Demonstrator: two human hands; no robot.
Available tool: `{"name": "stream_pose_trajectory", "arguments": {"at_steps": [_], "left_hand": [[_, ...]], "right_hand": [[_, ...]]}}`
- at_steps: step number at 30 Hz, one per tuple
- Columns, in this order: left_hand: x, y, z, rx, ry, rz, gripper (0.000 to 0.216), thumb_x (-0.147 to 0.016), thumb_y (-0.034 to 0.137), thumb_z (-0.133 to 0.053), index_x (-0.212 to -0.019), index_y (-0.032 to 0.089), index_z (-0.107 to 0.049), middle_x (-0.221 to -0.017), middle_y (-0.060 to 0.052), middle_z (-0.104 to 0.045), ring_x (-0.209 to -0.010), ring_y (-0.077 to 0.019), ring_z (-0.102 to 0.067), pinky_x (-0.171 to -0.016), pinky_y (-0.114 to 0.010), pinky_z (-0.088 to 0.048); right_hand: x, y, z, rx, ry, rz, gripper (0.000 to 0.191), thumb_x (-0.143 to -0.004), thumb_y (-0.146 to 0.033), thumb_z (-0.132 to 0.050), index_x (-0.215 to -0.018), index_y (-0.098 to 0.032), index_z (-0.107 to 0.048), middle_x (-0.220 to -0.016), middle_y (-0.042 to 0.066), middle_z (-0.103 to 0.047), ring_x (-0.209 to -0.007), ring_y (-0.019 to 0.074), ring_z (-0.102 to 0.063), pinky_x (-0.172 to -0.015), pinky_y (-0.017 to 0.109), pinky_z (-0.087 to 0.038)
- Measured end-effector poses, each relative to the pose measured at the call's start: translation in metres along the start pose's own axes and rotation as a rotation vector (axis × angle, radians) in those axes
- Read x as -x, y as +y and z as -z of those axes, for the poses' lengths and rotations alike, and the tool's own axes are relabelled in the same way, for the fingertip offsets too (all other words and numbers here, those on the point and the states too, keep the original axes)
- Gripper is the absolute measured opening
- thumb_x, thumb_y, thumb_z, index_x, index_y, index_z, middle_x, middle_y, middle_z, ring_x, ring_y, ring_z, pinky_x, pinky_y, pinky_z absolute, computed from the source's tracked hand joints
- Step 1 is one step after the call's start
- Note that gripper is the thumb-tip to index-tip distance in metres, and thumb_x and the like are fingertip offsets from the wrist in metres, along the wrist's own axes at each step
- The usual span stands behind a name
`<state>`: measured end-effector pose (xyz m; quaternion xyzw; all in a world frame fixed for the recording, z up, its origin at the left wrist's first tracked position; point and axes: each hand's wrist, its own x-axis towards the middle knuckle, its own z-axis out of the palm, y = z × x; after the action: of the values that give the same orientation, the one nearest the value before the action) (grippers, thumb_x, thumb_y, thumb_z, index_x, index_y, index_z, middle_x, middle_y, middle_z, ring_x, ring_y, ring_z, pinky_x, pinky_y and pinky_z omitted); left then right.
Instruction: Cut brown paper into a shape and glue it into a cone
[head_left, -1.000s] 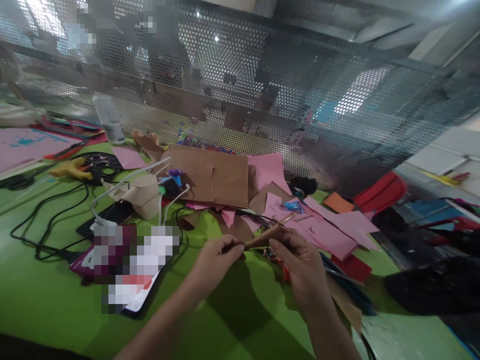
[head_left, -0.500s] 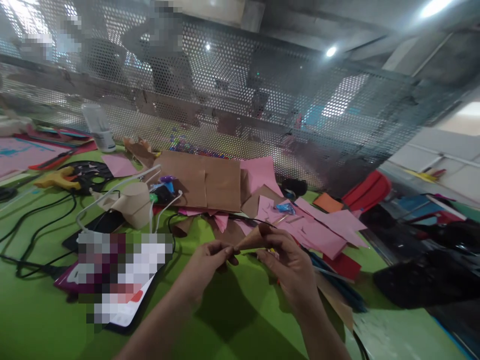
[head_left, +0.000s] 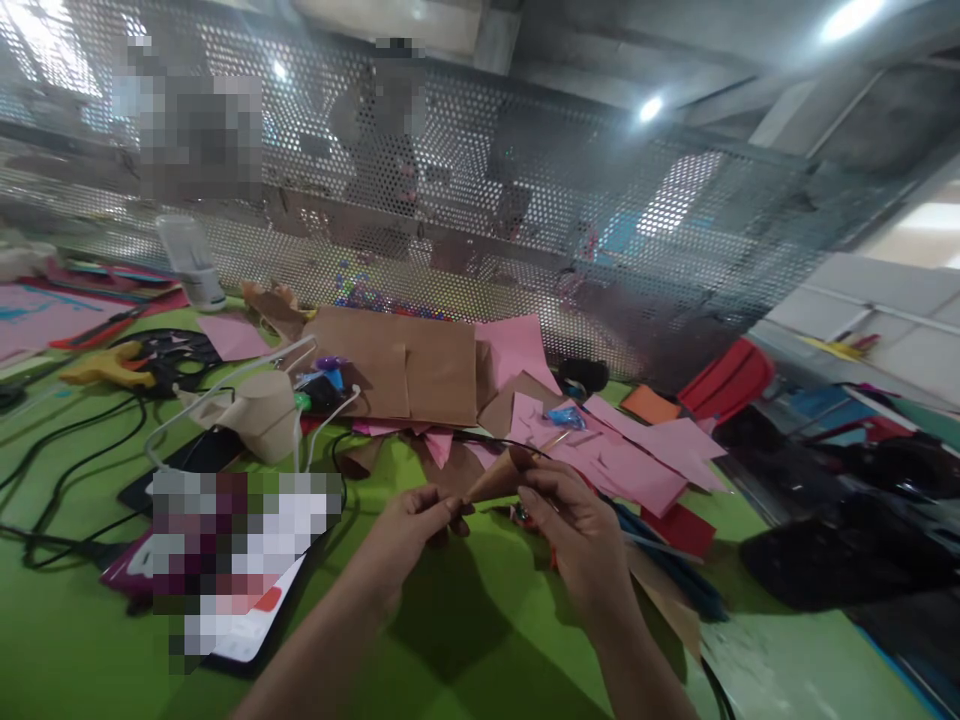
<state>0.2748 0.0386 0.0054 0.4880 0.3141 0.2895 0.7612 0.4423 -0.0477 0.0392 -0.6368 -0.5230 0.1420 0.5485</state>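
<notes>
Between my hands is a small brown paper cone (head_left: 495, 480), its wide end up and to the right. My left hand (head_left: 427, 515) pinches the pointed tip with thumb and fingers. My right hand (head_left: 570, 515) is closed around the wide end, the thumb below and the fingers curled behind it. Part of the cone's mouth is hidden by the right fingers. Another brown paper cone (head_left: 358, 460) lies on the green table just beyond my left hand. Pink paper scraps (head_left: 630, 460) lie beyond my right hand.
A brown paper bag (head_left: 442, 370) lies at the back, before a perforated metal screen (head_left: 465, 220). On the left are a phone (head_left: 251, 635), black cables (head_left: 71, 440), a yellow-handled tool (head_left: 112, 365) and a beige cup (head_left: 266, 410). A red chair (head_left: 731, 380) stands right.
The cone's mouth has turned slightly more into view, and my right thumb has shifted up against its side. My left hand keeps its pinch on the tip.
</notes>
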Motion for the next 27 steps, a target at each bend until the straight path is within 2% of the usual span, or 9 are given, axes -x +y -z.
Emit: {"name": "stream_pose_trajectory", "arguments": {"at_steps": [4,9,17,23,27], "left_hand": [[0.0005,-0.0006,-0.0003,0.016,-0.008,0.004,0.028,-0.071,0.041,-0.069,-0.065,0.015,-0.060,-0.060,-0.001,-0.060,-0.054,-0.0095,-0.040,-0.055,-0.023,-0.027],[0.0013,0.0000,-0.0013,0.015,0.007,0.014,0.027,-0.070,0.040,-0.070,-0.065,0.015,-0.061,-0.060,-0.001,-0.059,-0.055,-0.0097,-0.040,-0.055,-0.024,-0.027],[0.0024,-0.0022,-0.0006,-0.018,0.019,0.005,0.028,-0.072,0.043,-0.069,-0.065,0.016,-0.063,-0.062,-0.001,-0.060,-0.056,-0.0110,-0.042,-0.058,-0.025,-0.028],[0.0025,-0.0016,-0.0009,-0.009,0.044,0.035,0.023,-0.073,0.038,-0.067,-0.069,0.016,-0.063,-0.064,-0.001,-0.059,-0.059,-0.0113,-0.043,-0.059,-0.024,-0.029],[0.0013,-0.0036,-0.0004,-0.016,0.045,0.032,0.022,-0.073,0.037,-0.067,-0.069,0.016,-0.062,-0.064,-0.001,-0.060,-0.059,-0.0111,-0.043,-0.059,-0.024,-0.028]], "right_hand": [[-0.0002,-0.0017,-0.0008,0.051,0.026,0.081,0.008,-0.084,-0.029,-0.067,-0.085,-0.022,-0.065,-0.099,0.006,-0.064,-0.092,0.0230,-0.061,-0.080,0.036,-0.048],[-0.0007,-0.0016,-0.0014,0.161,0.069,0.178,0.009,-0.081,-0.027,-0.070,-0.081,-0.022,-0.063,-0.103,0.007,-0.063,-0.097,0.0238,-0.060,-0.080,0.034,-0.047],[-0.0007,-0.0036,-0.0012,0.098,0.049,0.048,0.012,-0.083,-0.029,-0.065,-0.076,-0.020,-0.067,-0.106,0.010,-0.060,-0.098,0.0259,-0.059,-0.083,0.039,-0.048],[0.0017,0.0006,-0.0018,-0.019,0.024,-0.012,0.012,-0.082,-0.033,-0.066,-0.082,-0.021,-0.067,-0.114,0.010,-0.057,-0.094,0.0244,-0.059,-0.069,0.033,-0.052],[0.0026,0.0035,-0.0027,-0.058,0.023,-0.019,0.012,-0.080,-0.033,-0.070,-0.085,-0.022,-0.067,-0.119,0.009,-0.056,-0.094,0.0226,-0.059,-0.072,0.033,-0.053]]}}
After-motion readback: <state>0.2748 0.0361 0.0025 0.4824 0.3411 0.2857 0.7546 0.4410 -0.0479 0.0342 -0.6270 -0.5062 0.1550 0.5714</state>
